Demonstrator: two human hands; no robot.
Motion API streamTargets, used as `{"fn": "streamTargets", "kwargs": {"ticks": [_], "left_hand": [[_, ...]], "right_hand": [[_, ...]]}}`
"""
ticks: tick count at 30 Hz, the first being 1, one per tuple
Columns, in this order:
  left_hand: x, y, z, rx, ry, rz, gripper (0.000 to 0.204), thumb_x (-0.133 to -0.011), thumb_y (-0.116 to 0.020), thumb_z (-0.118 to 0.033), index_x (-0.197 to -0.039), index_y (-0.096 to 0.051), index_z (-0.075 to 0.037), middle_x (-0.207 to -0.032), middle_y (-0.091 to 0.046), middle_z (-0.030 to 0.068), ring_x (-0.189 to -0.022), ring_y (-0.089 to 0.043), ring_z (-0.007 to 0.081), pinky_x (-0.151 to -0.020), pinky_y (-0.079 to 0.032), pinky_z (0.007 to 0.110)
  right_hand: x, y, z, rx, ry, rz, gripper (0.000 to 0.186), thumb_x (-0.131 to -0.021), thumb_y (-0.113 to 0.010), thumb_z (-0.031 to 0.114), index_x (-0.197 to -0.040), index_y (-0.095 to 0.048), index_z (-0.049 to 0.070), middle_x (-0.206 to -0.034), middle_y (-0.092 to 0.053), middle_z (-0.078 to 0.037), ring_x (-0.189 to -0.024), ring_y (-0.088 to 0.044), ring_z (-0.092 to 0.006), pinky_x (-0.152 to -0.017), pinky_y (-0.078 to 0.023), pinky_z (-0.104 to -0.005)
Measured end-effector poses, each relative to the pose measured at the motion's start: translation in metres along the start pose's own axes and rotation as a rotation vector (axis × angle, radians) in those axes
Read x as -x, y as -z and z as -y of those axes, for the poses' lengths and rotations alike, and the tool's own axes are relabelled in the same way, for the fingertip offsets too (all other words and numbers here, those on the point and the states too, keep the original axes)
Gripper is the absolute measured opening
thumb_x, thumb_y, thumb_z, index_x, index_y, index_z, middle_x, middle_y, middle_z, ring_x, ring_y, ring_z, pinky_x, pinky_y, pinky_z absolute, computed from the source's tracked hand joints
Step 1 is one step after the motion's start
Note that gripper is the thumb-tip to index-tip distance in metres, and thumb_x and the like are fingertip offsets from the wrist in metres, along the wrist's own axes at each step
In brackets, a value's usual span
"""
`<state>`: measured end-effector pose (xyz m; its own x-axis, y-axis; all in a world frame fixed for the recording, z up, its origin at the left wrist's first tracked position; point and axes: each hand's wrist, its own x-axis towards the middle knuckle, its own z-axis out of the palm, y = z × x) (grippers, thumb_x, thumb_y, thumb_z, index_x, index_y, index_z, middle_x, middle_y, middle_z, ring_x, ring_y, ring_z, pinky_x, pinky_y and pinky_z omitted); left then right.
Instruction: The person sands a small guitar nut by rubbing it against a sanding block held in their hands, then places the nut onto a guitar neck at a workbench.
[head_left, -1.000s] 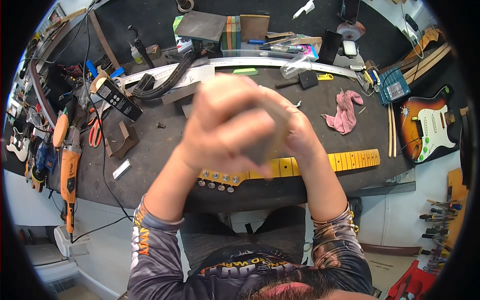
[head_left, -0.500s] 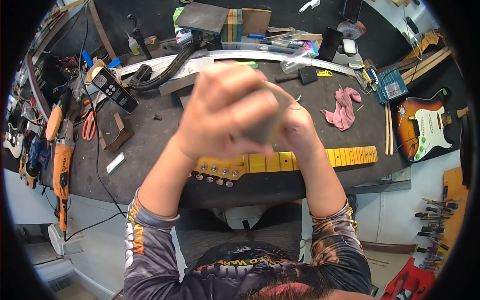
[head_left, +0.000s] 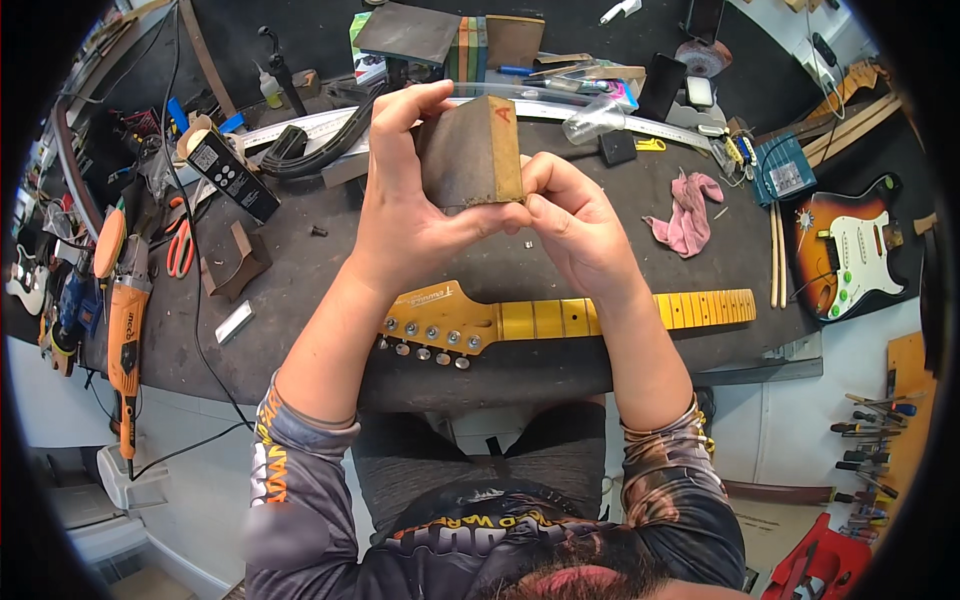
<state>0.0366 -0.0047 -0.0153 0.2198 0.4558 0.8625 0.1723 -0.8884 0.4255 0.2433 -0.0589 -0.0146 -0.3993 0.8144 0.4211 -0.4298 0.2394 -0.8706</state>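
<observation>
A wooden sanding block [head_left: 457, 158] with dark grey faces and a bare tan edge bearing a red mark is raised above the bench. My left hand [head_left: 395, 205] grips it from the left, thumb along its lower edge and fingers behind. At its lower right corner, my right hand [head_left: 578, 215] is closed in a pinch, thumb and forefinger touching the block's edge. Below both hands lies a yellow guitar neck [head_left: 545, 320] with tuning pegs on its headstock to the left; my right forearm covers part of its fretboard.
On the left are an orange power tool [head_left: 125, 330], red-handled scissors [head_left: 179, 250], a dark curved block [head_left: 235, 262] and a black box [head_left: 230, 178]. A pink cloth [head_left: 686, 215] and a sunburst guitar body [head_left: 845, 250] lie to the right. Several tools and blocks crowd the back.
The block, blurred and mostly covered by my fingers before, is now turned so its dark face and tan edge show. My hands have steadied, and the headstock is less covered.
</observation>
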Motion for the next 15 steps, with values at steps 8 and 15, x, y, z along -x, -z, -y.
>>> {"fn": "streamTargets", "kwargs": {"ticks": [8,15], "left_hand": [[-0.0002,0.0015,-0.0052,-0.017,-0.016,-0.058,0.11,-0.064,-0.104,-0.045,-0.149,-0.045,-0.007,-0.135,-0.049,0.0126,-0.122,-0.056,0.0269,-0.106,-0.05,0.042],[-0.0018,-0.0023,-0.0028,0.053,-0.001,-0.152,0.106,-0.064,-0.102,-0.051,-0.144,-0.05,-0.006,-0.133,-0.053,0.0142,-0.12,-0.059,0.0312,-0.105,-0.05,0.045]], "right_hand": [[0.0014,-0.0041,0.0008,0.006,-0.011,-0.081,0.016,-0.106,-0.071,0.015,-0.112,-0.062,0.002,-0.105,-0.062,-0.002,-0.098,-0.065,-0.0115,-0.09,-0.054,-0.0287],[0.002,-0.0008,-0.0005,-0.102,0.026,-0.045,0.021,-0.109,-0.064,0.022,-0.116,-0.062,0.002,-0.106,-0.064,-0.003,-0.105,-0.063,-0.0131,-0.096,-0.051,-0.0306]]}}
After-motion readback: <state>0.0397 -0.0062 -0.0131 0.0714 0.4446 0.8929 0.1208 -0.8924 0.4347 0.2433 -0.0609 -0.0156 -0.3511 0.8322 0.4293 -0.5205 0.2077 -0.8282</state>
